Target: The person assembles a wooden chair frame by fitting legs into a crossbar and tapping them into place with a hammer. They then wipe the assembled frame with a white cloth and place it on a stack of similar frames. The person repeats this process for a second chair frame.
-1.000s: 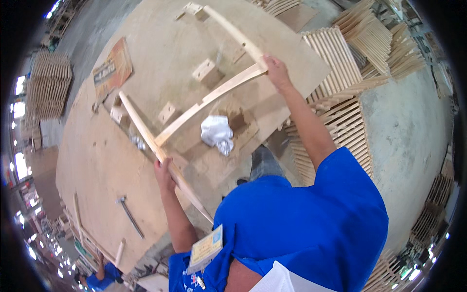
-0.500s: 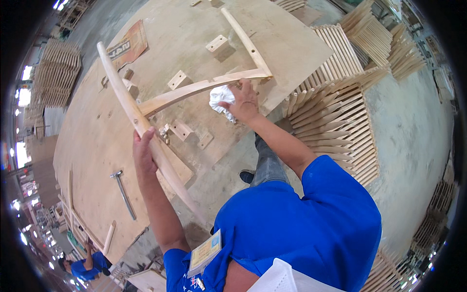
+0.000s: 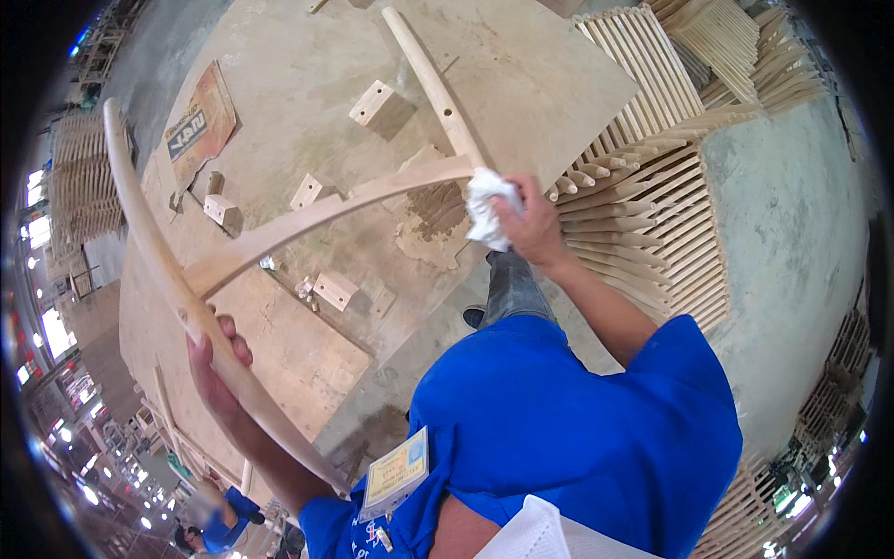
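An H-like wooden chair frame is tilted up over the work table (image 3: 279,102). Its long curved leg (image 3: 149,224) is on the left, joined by an arched rail (image 3: 317,214) to a shorter leg (image 3: 430,84) with a round hole. My left hand (image 3: 216,359) wraps round the long leg just below the joint. Bunched in my right hand (image 3: 535,228) is a white cloth (image 3: 486,207), pressed at the corner where rail and shorter leg meet. The cloth covers that corner and part of my fingers.
Drilled wooden blocks (image 3: 335,290) lie about the table, one block (image 3: 372,102) farther back. Torn cardboard (image 3: 203,130) sits at the far left. Stacked wooden frames (image 3: 689,233) stand on the floor at right. A person in blue (image 3: 228,522) is at lower left.
The chair frame has swung left and toward me, its long leg lifted nearer. My right hand has carried the cloth right, onto the frame's corner. The hammer is out of sight now.
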### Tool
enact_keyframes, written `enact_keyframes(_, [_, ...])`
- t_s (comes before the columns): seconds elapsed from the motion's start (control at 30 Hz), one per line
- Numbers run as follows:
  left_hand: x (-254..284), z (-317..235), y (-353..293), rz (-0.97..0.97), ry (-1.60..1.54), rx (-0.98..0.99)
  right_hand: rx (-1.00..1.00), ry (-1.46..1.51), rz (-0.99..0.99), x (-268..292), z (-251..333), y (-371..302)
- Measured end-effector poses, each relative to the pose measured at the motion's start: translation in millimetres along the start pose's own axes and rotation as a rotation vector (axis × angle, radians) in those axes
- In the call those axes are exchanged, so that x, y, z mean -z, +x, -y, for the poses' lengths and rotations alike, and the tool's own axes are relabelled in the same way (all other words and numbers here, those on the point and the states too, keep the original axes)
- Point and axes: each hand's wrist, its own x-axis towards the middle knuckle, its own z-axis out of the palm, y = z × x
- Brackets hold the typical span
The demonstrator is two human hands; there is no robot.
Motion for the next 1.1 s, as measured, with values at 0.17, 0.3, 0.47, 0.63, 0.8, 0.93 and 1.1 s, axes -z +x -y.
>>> enact_keyframes(0.17, [-54.5, -28.1, -15.5, -0.139, 0.287, -0.039, 0.235, -0.019, 0.007, -15.9, -33.4, 76.3])
enact_keyframes(0.3, [-86.5, -43.2, -28.9, -0.192, 0.33, -0.047, 0.184, -0.051, -0.02, -46.5, -31.4, 85.3])
enact_keyframes(0.47, [-124.7, -56.4, -47.7, -0.226, 0.356, -0.063, 0.161, -0.148, 0.021, -40.4, -28.1, 88.1])
enact_keyframes(0.63, [-154.1, -64.7, -48.5, -0.305, 0.36, -0.05, 0.144, -0.296, 0.165, -27.4, -35.9, 68.3])
enact_keyframes(0.8, [-150.2, -59.2, -45.6, -0.319, 0.375, -0.089, 0.201, -0.18, 0.142, -6.8, -32.2, 81.5])
enact_keyframes(0.93, [-157.8, -64.5, -43.4, -0.3, 0.403, -0.09, 0.156, -0.169, 0.057, -39.2, -29.3, 98.4])
enact_keyframes(1.1, [-154.5, -64.2, -48.9, -0.267, 0.389, -0.084, 0.251, -0.2, 0.233, -18.0, -37.8, 61.4])
